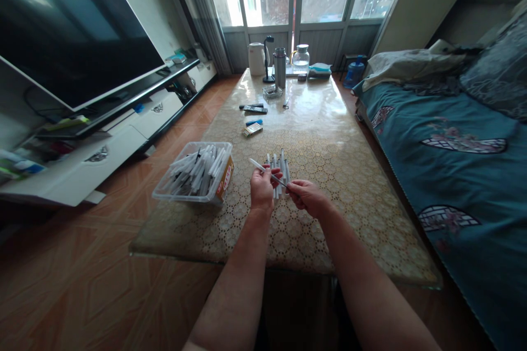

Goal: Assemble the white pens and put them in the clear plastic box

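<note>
A slim pen (258, 165) slants between my two hands above the table, its white end pointing to the upper left and a thin dark length running to the right. My left hand (262, 189) is closed around its middle. The fingertips of my right hand (308, 197) pinch the lower right end. Just beyond and partly beneath my hands, several white pens (282, 160) lie side by side on the table; my fingers hide part of them. To the left of my left hand stands a clear plastic tub (154, 193) heaped with similar white pens (201, 170).
The patterned table (329, 241) carries a small box (252, 129), dark remotes (255, 109), a glass ashtray (272, 91), a thermos (280, 68), a kettle (256, 60) and a glass jug (302, 57). A bed (448, 175) borders its right side; a television (78, 38) is left.
</note>
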A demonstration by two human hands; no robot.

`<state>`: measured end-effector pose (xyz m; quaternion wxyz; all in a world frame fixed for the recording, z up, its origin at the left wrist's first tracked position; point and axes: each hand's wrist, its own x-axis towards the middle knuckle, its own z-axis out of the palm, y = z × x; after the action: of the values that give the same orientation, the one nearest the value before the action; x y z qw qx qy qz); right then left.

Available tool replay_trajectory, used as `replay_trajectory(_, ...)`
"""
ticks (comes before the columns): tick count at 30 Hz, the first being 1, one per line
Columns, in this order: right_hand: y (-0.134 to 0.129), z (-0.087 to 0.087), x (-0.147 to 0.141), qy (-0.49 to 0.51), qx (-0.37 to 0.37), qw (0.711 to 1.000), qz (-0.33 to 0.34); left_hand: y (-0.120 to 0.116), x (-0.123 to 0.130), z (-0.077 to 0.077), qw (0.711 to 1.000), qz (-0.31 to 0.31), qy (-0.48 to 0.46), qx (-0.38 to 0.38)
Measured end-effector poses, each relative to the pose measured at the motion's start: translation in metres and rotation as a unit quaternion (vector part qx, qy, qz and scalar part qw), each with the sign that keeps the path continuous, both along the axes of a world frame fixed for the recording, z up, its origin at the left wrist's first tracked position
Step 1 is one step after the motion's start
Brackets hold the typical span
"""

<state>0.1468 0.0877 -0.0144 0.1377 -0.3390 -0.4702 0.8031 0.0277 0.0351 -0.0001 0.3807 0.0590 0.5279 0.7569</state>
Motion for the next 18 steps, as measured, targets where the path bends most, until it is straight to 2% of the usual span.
replay_trajectory(2,0.006,0.004,0.011,-0.027,0.026,0.998,0.042,-0.001,-0.008,-0.001,0.997,0.051,-0.063,0.013)
replay_trajectory(4,0.014,0.010,0.022,-0.060,0.045,0.996,0.045,-0.003,-0.018,-0.003,0.986,0.111,-0.119,0.025)
replay_trajectory(6,0.020,0.016,0.029,-0.084,0.058,0.995,0.009,-0.004,-0.026,-0.005,0.977,0.164,-0.131,0.021)
replay_trajectory(8,0.021,0.019,0.029,-0.080,0.067,0.993,-0.060,-0.005,-0.027,-0.006,0.975,0.190,-0.110,0.013)
replay_trajectory(10,0.017,0.018,0.021,-0.053,0.071,0.988,-0.126,-0.004,-0.021,-0.005,0.982,0.166,-0.089,0.012)
replay_trajectory(11,0.013,0.016,0.015,-0.039,0.073,0.986,-0.144,-0.004,-0.015,-0.005,0.988,0.130,-0.085,0.010)
replay_trajectory(13,0.003,0.011,0.001,-0.031,0.097,0.984,-0.144,-0.001,-0.001,-0.004,0.997,0.019,-0.079,-0.001)
replay_trajectory(15,-0.007,0.005,-0.011,-0.037,0.175,0.974,-0.137,0.001,0.011,-0.005,0.993,-0.085,-0.077,-0.013)
replay_trajectory(16,-0.011,0.002,-0.015,-0.037,0.217,0.966,-0.133,0.003,0.015,-0.006,0.991,-0.107,-0.078,-0.014)
replay_trajectory(18,-0.015,0.000,-0.019,-0.037,0.280,0.952,-0.120,0.005,0.019,-0.009,0.993,-0.085,-0.086,-0.014)
